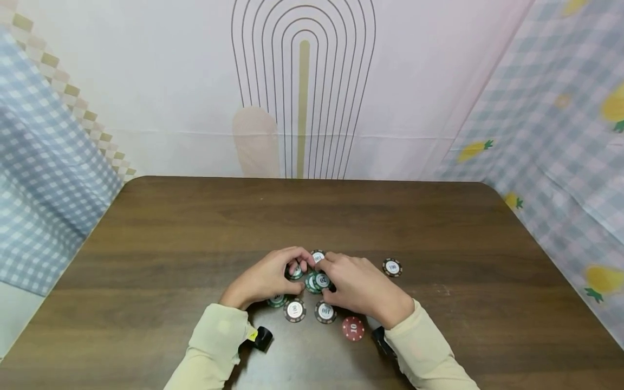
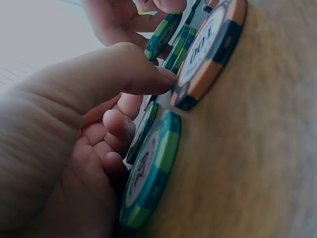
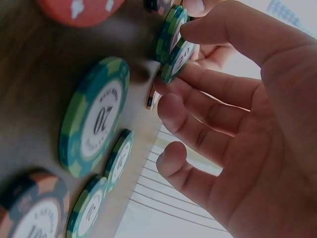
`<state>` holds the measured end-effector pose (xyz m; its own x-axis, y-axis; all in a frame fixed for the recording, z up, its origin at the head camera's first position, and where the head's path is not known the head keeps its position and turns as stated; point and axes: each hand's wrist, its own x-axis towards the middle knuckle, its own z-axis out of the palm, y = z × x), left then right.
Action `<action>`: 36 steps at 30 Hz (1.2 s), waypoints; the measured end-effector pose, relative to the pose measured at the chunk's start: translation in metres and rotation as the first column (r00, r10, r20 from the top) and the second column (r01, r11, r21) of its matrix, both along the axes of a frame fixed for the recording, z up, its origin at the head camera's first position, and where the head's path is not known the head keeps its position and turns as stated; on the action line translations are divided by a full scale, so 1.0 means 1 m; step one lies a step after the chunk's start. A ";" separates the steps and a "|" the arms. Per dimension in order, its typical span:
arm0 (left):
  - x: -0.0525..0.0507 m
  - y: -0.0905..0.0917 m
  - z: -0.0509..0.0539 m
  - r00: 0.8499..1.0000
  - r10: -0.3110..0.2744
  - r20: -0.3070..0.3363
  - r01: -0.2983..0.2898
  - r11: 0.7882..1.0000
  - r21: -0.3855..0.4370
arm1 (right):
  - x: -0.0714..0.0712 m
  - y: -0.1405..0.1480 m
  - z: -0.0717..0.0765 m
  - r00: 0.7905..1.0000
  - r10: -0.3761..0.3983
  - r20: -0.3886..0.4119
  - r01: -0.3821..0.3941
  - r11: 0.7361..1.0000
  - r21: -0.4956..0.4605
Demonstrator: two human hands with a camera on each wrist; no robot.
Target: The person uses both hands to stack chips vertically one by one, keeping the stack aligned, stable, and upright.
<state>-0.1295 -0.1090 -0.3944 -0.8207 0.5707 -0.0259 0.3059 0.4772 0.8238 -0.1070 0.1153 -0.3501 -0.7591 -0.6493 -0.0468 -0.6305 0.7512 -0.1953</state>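
My right hand (image 1: 361,284) pinches a green poker chip (image 3: 179,60) marked 20 between thumb and fingers, tilted against a green chip stack (image 3: 167,37). Facing it, my left hand (image 1: 268,276) curves with thumb and fingers apart around the left side of these chips. Another green chip (image 1: 296,272) lies between the left thumb and fingers, partly covered. By the left wrist lies a green chip (image 2: 151,171). Near the left thumb tip is a brown-and-black 100 chip (image 2: 210,54). A further 100 chip (image 1: 318,255) shows beyond the fingertips.
Closer to me on the wooden table (image 1: 195,227) lie a brown 100 chip (image 1: 325,312) and a red 10 chip (image 1: 353,329). A separate 100 chip (image 1: 392,267) is right of the hands. Under the right hand sit several more chips, including a green one (image 3: 94,116).
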 end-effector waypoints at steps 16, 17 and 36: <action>-0.005 -0.001 -0.001 1.000 -0.017 -0.024 0.018 1.000 0.017 | 0.005 -0.008 -0.008 0.986 0.010 -0.165 -0.007 1.000 0.019; -0.005 -0.001 -0.001 1.000 -0.020 -0.023 0.021 1.000 0.015 | 0.006 -0.008 -0.008 0.985 0.012 -0.173 -0.009 1.000 0.018; -0.004 -0.003 0.001 0.999 -0.054 0.000 0.054 0.998 0.023 | 0.004 -0.007 -0.008 0.993 -0.021 -0.114 0.017 0.999 -0.034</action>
<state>-0.1332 -0.1118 -0.3938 -0.7889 0.6144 -0.0132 0.3297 0.4413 0.8346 -0.1029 0.1086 -0.3580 -0.7704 -0.6346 0.0620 -0.6358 0.7574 -0.1483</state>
